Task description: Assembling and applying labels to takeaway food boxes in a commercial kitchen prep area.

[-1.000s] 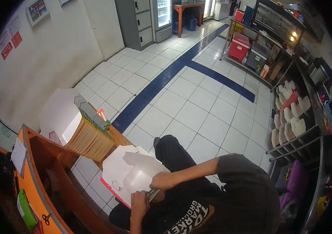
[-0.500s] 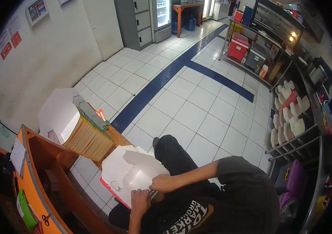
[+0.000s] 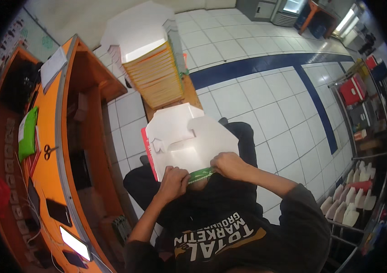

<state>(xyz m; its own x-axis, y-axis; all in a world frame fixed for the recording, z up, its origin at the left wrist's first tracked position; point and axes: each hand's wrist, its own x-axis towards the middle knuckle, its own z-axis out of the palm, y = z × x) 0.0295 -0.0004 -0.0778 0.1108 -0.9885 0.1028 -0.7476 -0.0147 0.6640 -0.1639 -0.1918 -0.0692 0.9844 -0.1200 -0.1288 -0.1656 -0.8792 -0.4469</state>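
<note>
A white-lined cardboard box (image 3: 179, 125) with red and green outer faces lies open on my lap, its flaps spread upward. My left hand (image 3: 174, 181) pinches the left part of its near edge, where a green strip of the wall shows. At the right end of that strip, my right hand (image 3: 229, 165) is closed on the same wall and side flap. Beyond the box rises a tall stack of nested cardboard boxes (image 3: 154, 77), yellow-edged outside and white inside, standing on a wooden bench (image 3: 191, 94).
To my left stands an orange counter (image 3: 53, 120) bearing scissors (image 3: 49, 151), a green packet (image 3: 28, 133), phones and cables. At the right, a metal rack (image 3: 345, 232) holds several folded white cartons (image 3: 350, 200). A red cooler (image 3: 352, 89) sits on a shelf farther back.
The view has swung left, showing more of the counter. My hands are farther apart along the box's near edge, and its green outer wall now shows between them.
</note>
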